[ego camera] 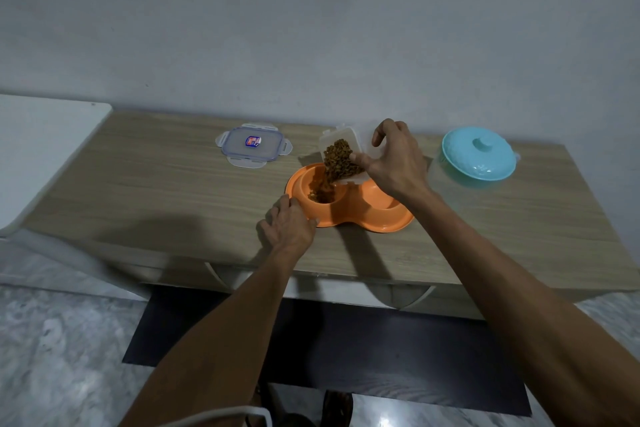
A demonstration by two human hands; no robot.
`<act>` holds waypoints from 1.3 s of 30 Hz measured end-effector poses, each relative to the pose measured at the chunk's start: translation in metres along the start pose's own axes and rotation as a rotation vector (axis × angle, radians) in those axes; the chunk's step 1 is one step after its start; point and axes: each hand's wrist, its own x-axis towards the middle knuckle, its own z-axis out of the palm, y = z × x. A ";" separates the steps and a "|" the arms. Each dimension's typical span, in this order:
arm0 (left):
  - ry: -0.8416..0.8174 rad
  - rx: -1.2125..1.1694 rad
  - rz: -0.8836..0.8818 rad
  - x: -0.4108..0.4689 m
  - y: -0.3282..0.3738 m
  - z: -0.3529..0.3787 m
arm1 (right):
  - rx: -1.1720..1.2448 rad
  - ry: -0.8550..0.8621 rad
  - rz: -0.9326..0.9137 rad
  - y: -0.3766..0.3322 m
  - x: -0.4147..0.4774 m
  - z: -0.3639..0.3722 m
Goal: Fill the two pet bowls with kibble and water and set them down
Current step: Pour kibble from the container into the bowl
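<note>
Right hand (394, 163) clamped around clear tub (346, 149), thumb on near wall, fingers over the back, tub tipped mouth-down toward 8 o'clock. Kibble (337, 158) streaming from the mouth into left well of orange double bowl (349, 215) directly beneath; right well partly hidden behind the wrist. Left hand (289, 227) pressed on bowl's rim at its 8 o'clock edge, fingers loosely curled, gripping nothing fully. Bowl flat on wooden table (166, 191). Tub's lid (252, 146) lying flat at 10 o'clock from bowl, well apart. Teal-lidded jug (479, 159) at 2 o'clock, near the back wall.
</note>
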 end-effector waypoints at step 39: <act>0.029 0.044 0.031 0.000 -0.002 0.002 | 0.631 -0.032 0.690 0.065 0.108 0.074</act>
